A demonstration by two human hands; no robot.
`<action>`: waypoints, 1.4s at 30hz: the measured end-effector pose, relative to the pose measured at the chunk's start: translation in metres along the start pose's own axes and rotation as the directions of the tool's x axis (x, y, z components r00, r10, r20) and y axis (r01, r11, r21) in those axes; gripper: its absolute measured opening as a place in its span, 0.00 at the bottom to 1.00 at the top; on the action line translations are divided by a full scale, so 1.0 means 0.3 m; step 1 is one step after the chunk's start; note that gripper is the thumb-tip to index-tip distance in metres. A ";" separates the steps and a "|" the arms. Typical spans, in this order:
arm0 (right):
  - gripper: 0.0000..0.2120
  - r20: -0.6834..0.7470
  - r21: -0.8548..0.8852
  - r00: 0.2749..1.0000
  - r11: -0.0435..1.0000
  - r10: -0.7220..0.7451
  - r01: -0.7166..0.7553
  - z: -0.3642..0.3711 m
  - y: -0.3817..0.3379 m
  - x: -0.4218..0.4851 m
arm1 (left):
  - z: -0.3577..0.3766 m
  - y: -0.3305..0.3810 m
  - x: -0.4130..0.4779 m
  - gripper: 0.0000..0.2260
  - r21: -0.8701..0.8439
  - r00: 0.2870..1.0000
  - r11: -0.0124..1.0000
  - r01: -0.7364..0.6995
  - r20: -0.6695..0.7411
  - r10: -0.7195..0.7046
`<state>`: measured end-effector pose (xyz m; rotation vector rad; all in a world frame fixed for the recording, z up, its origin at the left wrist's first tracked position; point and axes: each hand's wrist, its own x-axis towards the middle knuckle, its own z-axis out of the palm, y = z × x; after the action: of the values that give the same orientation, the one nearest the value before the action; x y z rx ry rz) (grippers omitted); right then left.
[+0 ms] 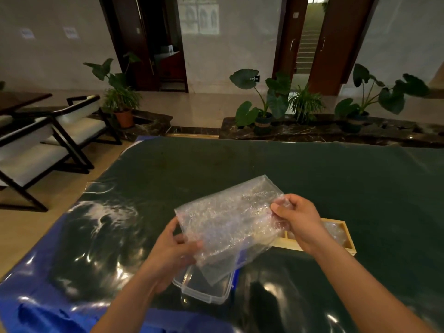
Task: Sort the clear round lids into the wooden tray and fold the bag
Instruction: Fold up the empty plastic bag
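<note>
Both hands hold the clear bag at the centre of the frame.
The left hand [171, 248] pinches the bag [228, 222] at its lower left edge; the right hand [298, 219] pinches its right end, above the wooden tray [349, 236].

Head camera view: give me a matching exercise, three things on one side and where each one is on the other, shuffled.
Things: 1 bag; 2 wooden tray; 3 clear box.
Places: A on the table, partly behind the right hand; B on the table beneath the bag; C held by the left hand and right hand.
Pairs: 1-C, 2-A, 3-B.
</note>
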<state>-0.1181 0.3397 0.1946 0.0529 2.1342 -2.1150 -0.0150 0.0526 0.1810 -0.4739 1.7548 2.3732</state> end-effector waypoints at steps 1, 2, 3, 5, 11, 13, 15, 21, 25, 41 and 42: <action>0.04 0.051 -0.032 0.998 0.999 -0.024 0.026 -0.009 -0.018 0.000 | -0.011 0.013 0.002 0.47 0.061 0.998 0.997 -0.037 -0.049 0.040; 0.05 0.110 -0.079 0.993 0.995 -0.044 0.053 -0.018 -0.039 0.000 | -0.020 0.037 0.006 0.51 0.170 0.986 0.982 -0.084 -0.127 0.107; 0.06 0.179 -0.136 0.982 0.987 -0.057 0.082 -0.024 -0.061 0.000 | -0.026 0.071 0.013 0.53 0.298 0.969 0.947 -0.122 -0.169 0.179; 0.05 0.325 -0.209 0.944 0.969 -0.061 0.134 -0.017 -0.104 -0.003 | -0.014 0.138 0.034 0.54 0.543 0.973 0.827 -0.146 -0.071 0.218; 0.12 0.385 -0.130 0.921 0.984 -0.061 0.120 0.026 -0.148 0.001 | 0.087 0.129 0.080 0.29 0.581 0.980 0.809 -0.089 0.195 -0.032; 0.24 0.359 0.189 0.933 0.980 -0.003 -0.069 0.016 -0.099 -0.001 | 0.086 0.090 0.079 0.24 0.483 0.992 0.870 -0.100 0.113 0.051; 0.30 0.464 0.357 0.885 0.908 0.032 -0.220 0.013 -0.035 -0.025 | 0.083 0.060 0.076 0.23 0.380 0.995 0.919 -0.103 0.058 0.087; 0.10 0.326 0.135 0.933 0.969 0.154 -0.207 0.041 0.075 -0.073 | 0.060 0.042 0.073 0.20 0.255 0.994 0.961 -0.107 0.039 0.100; 0.08 0.216 0.195 0.965 0.962 0.147 -0.190 0.043 0.081 -0.073 | 0.050 0.043 0.062 0.22 0.247 0.998 0.968 -0.052 0.054 0.039; 0.18 0.133 -0.163 0.949 0.938 -0.286 0.306 0.051 0.066 -0.144 | 0.101 0.019 0.012 0.15 0.035 0.967 0.969 0.243 0.064 -0.245; 0.16 0.142 -0.230 0.934 0.907 -0.329 0.354 0.046 0.068 -0.146 | 0.109 0.017 0.009 0.18 0.106 0.963 0.963 0.247 0.087 -0.256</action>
<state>-0.0714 0.3293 0.1797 -0.4788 2.4791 -1.9318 -0.0243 0.0820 0.1934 -0.5211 1.6456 2.0933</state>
